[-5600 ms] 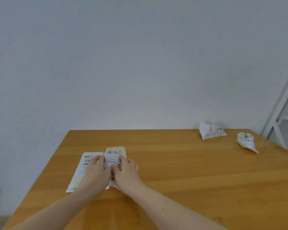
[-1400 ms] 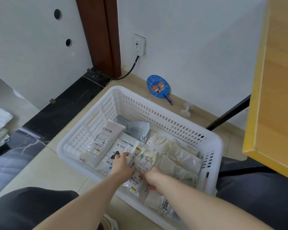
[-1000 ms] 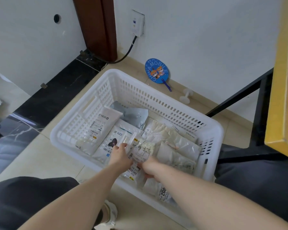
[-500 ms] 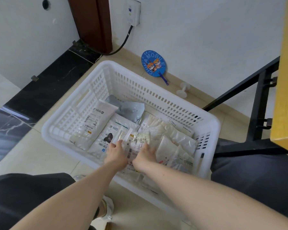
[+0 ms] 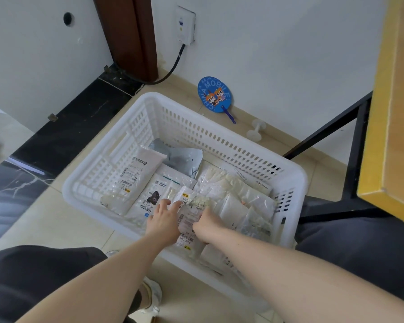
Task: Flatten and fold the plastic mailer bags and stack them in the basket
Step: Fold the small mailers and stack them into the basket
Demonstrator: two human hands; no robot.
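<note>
A white slotted plastic basket (image 5: pixel 222 136) stands on the floor and holds several flattened mailer bags (image 5: pixel 135 178). A folded white mailer bag (image 5: pixel 187 215) with barcode labels lies on top of the pile near the basket's front wall. My left hand (image 5: pixel 165 221) rests on its left edge, its fingers spread and fairly straight. My right hand (image 5: pixel 208 223) is at the bag's right edge with bent fingers gripping it; the fingertips are hidden.
A yellow wooden table (image 5: pixel 392 113) with black legs (image 5: pixel 357 148) stands to the right. Against the wall lie a blue round fan (image 5: pixel 214 94) and a small white spool (image 5: pixel 255 131). A black cable (image 5: pixel 170 71) runs from a wall socket. My dark-clothed knees flank the basket.
The folded bag went from the table down into the basket, onto the pile. In the last half second my left fingers have spread and my right fingers have bent.
</note>
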